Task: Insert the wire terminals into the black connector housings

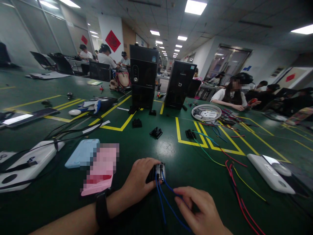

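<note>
A small black connector housing [156, 173] with a pale metal face sits on the counter right in front of the person, just beyond the pink-covered item, gripped by the left hand [138, 181], whose fingers wrap over its near side and press it down. Blue wires [168, 204] run from the housing toward the person. The right hand [200, 209] is just beside them, its fingers loosely curled above and over the wires; whether it is pinching one cannot be told. A black wristband [101, 207] circles the left wrist. To the left of the hands lie a pale blue phone case [82, 153] and a blurred pink item [100, 169], with a white power bank [29, 164] and black cable beyond. To the right, loose red and yellow wires [241, 199] cross the green counter [61, 209] near another white power bank [267, 173]. Farther ahead stand three small black connector housings [156, 132], a round white grille [206, 112] and two upright black cases [143, 76]. A co-worker [230, 98] sits at the counter's right side.
</note>
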{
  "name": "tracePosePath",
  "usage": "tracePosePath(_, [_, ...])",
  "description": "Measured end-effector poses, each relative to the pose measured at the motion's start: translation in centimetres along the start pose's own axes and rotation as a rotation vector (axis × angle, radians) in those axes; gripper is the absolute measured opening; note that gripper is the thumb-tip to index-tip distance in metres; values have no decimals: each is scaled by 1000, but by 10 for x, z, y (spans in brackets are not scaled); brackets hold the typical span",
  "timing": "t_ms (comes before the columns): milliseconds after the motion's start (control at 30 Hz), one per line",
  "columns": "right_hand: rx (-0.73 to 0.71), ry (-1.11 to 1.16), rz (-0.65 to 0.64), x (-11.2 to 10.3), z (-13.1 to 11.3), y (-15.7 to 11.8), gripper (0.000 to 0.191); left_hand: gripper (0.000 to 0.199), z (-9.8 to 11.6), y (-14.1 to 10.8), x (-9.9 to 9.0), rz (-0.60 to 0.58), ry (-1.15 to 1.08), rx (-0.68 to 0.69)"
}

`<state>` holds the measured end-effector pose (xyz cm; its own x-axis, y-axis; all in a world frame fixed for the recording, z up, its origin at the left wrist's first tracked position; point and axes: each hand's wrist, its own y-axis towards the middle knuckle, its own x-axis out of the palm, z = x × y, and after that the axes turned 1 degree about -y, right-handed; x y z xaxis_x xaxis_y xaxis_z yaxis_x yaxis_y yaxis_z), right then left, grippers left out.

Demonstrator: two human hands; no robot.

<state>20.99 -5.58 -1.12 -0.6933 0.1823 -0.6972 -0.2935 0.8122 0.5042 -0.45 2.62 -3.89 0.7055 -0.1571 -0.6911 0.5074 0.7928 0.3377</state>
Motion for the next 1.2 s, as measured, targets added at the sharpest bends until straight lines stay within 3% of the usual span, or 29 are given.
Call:
tracePosePath(133, [34,23,-29,-1,2,-1,19,44,0,0,0,-4,4,-12])
tracePosePath(300, [202,52,-393,-1,3,0,23,45,2,0,-2,-9,-5,5])
tracePosePath(400, [235,20,-466,-1,3,3,23,45,4,0,-3,-15,-11,0])
tracePosePath(600, [222,-47,-447,0,1,4,25,43,3,1,-3,-10,-3,-5])
tracePosePath(833, [86,-45,-118,-1,-2,0,18,41,1,1,-2,-1,8,-3])
tracePosePath(933, [52,-17,-32,-2,-3,0,16,42,1,1,-2,-5,9,-7])
tracePosePath(1067, [61,33,-41,-6,-5,1,18,41,2,1,-3,-14,6,-10])
tracePosePath(1200, [121,211,-157,-12,-6,4,24,41,2,2,-3,-13,3,-13])
